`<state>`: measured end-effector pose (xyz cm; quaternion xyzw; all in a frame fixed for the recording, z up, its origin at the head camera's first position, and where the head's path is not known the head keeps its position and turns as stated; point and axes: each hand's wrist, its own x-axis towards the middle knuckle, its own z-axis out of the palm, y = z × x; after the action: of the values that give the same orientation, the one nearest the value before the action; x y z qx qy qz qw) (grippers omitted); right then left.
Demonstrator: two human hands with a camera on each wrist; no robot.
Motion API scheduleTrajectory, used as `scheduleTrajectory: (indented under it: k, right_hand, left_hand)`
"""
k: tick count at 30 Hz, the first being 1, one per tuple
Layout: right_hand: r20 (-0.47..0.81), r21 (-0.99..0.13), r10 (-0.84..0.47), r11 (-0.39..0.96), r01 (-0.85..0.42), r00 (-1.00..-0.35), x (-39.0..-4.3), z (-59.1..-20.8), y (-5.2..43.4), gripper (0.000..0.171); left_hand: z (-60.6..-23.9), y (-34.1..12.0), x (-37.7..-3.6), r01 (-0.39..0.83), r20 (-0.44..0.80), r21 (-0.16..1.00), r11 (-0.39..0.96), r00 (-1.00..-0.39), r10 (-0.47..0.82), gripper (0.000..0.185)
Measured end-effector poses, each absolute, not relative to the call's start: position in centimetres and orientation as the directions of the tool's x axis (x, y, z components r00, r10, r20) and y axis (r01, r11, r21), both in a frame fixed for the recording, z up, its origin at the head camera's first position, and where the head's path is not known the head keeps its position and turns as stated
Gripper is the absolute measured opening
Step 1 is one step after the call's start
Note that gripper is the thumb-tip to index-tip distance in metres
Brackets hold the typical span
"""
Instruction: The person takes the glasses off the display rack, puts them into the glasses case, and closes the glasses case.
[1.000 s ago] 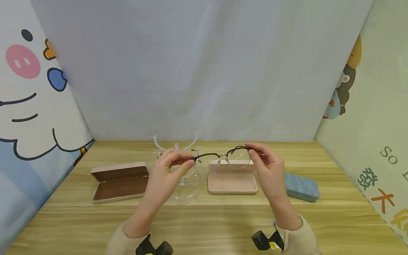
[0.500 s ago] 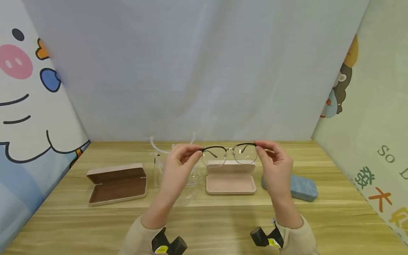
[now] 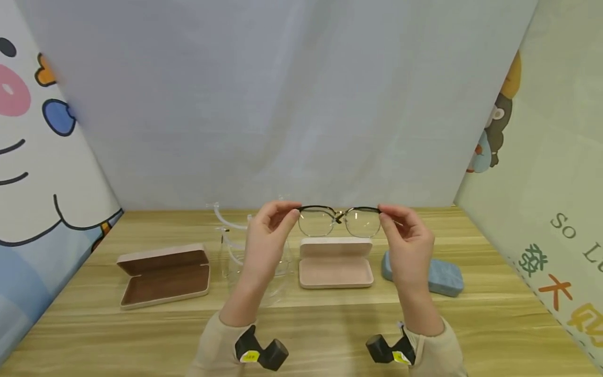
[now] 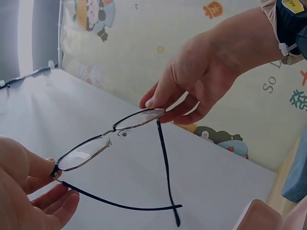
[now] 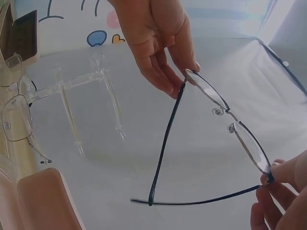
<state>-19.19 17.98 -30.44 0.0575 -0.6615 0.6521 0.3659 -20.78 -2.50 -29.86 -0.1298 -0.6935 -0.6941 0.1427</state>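
A pair of half-rim glasses (image 3: 339,213), black along the brow and thin metal below, is held up above the table by both hands. My left hand (image 3: 266,241) pinches the left outer corner of the frame between thumb and fingers, and my right hand (image 3: 411,243) pinches the right corner. In the left wrist view the dark temples (image 4: 165,163) angle inward and cross near their tips. Below and behind the glasses stands an open pink glasses case (image 3: 336,273). Past the left forearm is a clear display stand (image 5: 72,84), partly hidden in the head view, bearing thin-rimmed glasses (image 5: 18,117).
An open glasses case with brown lining (image 3: 167,283) lies on the left of the wooden table (image 3: 325,335). To the right a blue case (image 3: 445,277) is partly covered by the right forearm. A pale curtain (image 3: 301,104) hangs behind, with printed cloths at both sides.
The glasses have been levelled and raised slightly, turning to face the head camera, and their temples have swung inward to cross. My left hand has moved right and up; the head view has shifted.
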Motion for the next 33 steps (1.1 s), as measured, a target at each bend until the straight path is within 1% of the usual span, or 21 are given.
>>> scheduleTrajectory:
  k: [4, 10, 15, 21, 24, 26, 29, 33]
  right_hand:
    - [0.563, -0.816, 0.403, 0.127, -0.565, -0.722, -19.16, -30.46, 17.95, 0.017]
    - [0.568, -0.812, 0.395, 0.124, -0.571, -0.722, -19.3, -30.52, 18.01, 0.013]
    - [0.549, -0.825, 0.387, 0.106, -0.556, -0.741, -19.37, -30.64, 18.03, 0.01]
    - [0.517, -0.839, 0.371, 0.044, -0.542, -0.771, -19.38, -30.67, 18.02, 0.011]
    - [0.498, -0.846, 0.351, -0.001, -0.532, -0.793, -19.44, -30.76, 17.91, 0.012]
    - [0.485, -0.849, 0.342, -0.036, -0.527, -0.805, -19.45, -30.82, 17.81, 0.016]
    - [0.476, -0.842, 0.339, -0.092, -0.532, -0.812, -19.51, -30.9, 17.7, 0.023]
    - [0.469, -0.812, 0.334, -0.199, -0.548, -0.817, -19.58, -30.95, 17.66, 0.025]
  left_hand:
    - [-30.05, -2.52, -20.85, 0.365, 0.365, 0.93, -0.039, -0.931, -0.004, 0.018]
    - [-30.44, -2.5, -21.18, 0.352, 0.356, 0.926, -0.137, -0.934, 0.005, 0.018]
    - [-30.63, -2.26, -21.27, 0.333, 0.34, 0.916, -0.221, -0.94, -0.008, 0.018]
    - [-30.67, -1.93, -21.26, 0.337, 0.359, 0.893, -0.298, -0.933, 0.023, 0.018]
    - [-30.65, -1.88, -21.26, 0.346, 0.37, 0.885, -0.311, -0.929, 0.018, 0.018]
    - [-30.64, -1.91, -21.21, 0.347, 0.368, 0.885, -0.311, -0.93, 0.01, 0.017]
    - [-30.69, -1.94, -21.2, 0.339, 0.356, 0.891, -0.302, -0.935, -0.001, 0.015]
    - [-30.86, -1.82, -21.29, 0.331, 0.338, 0.905, -0.266, -0.941, -0.023, 0.014]
